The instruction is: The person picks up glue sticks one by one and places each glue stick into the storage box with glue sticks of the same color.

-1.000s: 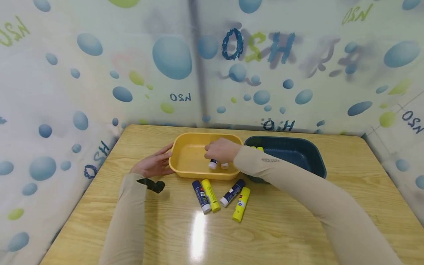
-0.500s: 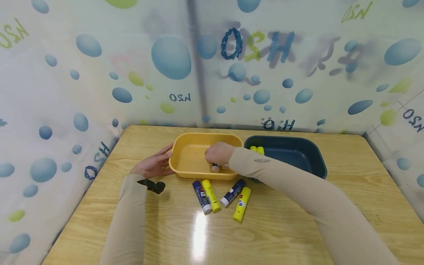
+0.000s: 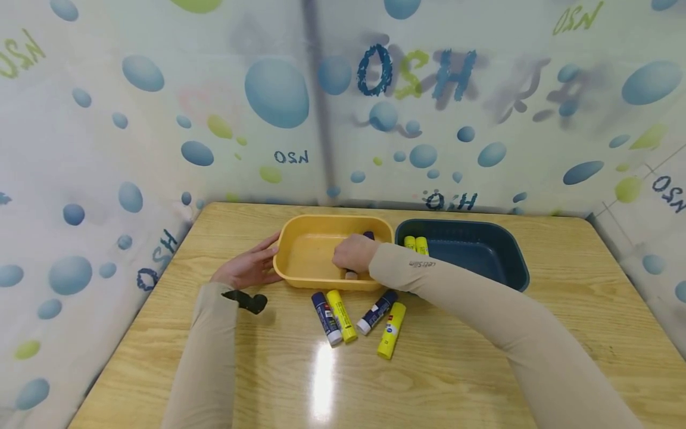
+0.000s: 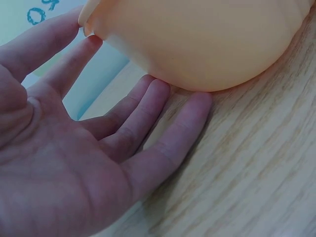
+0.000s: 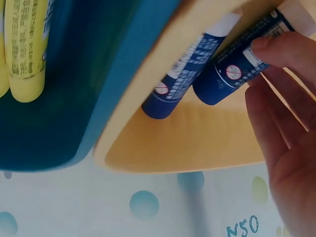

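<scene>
Inside the yellow bin [image 3: 308, 253], my right hand [image 3: 354, 252] pinches a navy glue stick [image 5: 237, 64] between thumb and fingers. Another navy glue stick [image 5: 185, 71] lies beside it against the bin's wall. From above, the hand and sleeve hide most of both sticks. My left hand [image 3: 249, 267] is at the bin's left end, its fingers [image 4: 168, 143] extended and touching the outer wall low down and the rim. To the right stands a dark blue bin [image 3: 482, 253] holding two yellow glue sticks [image 5: 24, 54].
In front of the yellow bin, several loose glue sticks lie on the wooden table [image 3: 278, 369]: a navy one [image 3: 327, 319], a yellow one [image 3: 341, 316], another navy one [image 3: 377, 312] and another yellow one [image 3: 392, 330]. A patterned wall covering [image 3: 343, 119] rises behind the table.
The right hand has shifted slightly lower within the yellow bin, and its sleeve uncovers more of the yellow sticks in the blue bin. The left hand stays in place.
</scene>
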{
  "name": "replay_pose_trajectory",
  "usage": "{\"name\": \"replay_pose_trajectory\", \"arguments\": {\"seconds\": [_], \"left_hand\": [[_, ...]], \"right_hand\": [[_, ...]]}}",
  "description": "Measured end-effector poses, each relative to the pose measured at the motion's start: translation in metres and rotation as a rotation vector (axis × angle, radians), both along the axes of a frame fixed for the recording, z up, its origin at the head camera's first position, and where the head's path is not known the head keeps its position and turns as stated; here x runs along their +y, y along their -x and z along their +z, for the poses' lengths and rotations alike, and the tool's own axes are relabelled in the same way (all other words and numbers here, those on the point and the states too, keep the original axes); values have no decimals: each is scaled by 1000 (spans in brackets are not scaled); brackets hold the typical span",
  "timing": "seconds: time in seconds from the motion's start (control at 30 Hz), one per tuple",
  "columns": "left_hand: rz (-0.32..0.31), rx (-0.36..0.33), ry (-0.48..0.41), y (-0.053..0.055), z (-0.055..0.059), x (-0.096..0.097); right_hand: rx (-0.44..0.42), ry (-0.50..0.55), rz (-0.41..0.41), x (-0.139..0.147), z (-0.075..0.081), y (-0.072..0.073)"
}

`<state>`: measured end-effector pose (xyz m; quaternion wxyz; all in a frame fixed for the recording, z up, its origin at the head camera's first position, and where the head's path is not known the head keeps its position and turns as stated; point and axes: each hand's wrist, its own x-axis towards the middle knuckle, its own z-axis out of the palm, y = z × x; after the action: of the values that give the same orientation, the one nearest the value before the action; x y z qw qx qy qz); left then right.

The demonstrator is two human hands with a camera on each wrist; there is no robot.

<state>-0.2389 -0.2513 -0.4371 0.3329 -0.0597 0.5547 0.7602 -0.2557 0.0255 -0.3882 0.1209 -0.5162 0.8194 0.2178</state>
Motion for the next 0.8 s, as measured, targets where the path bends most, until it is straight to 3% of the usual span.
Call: {"name": "replay_pose_trajectory", "arguments": {"seconds": [0.27, 0.47, 0.8], "left_hand": [[1, 0, 0, 1, -1, 0], [3, 2, 2, 0, 0, 0], [-3, 5, 9, 1, -3, -1]], "right_hand": [[-16, 49, -62, 2, 6, -4], [7, 85, -46, 3, 20, -8], [91, 122, 18, 6, 43, -37]]}}
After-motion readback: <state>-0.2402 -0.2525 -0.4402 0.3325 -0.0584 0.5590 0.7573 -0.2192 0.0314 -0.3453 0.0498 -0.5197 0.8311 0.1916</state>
